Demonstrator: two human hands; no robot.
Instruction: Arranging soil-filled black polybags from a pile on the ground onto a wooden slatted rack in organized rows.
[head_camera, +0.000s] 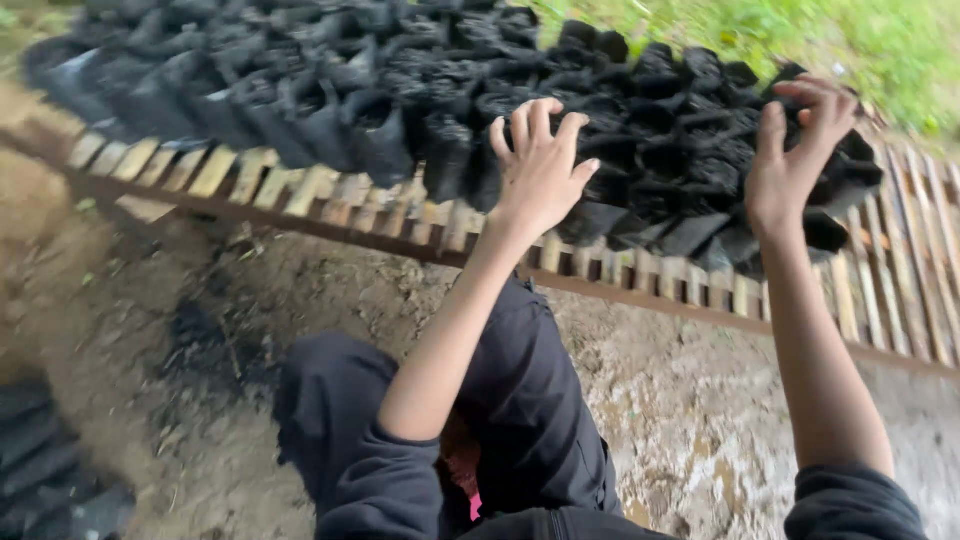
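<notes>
Both hands (left hand; right hand) rest loose-fingered on black nursery bags.

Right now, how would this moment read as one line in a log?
left hand: fingers spread on black soil bags | right hand: curled on bag at row's end | bags: packed on slatted rack | ground: muddy

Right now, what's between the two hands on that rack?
Head view: black soil-filled grow bags fill the stretch between left hand and right hand, standing on the slatted wooden rack.
</notes>
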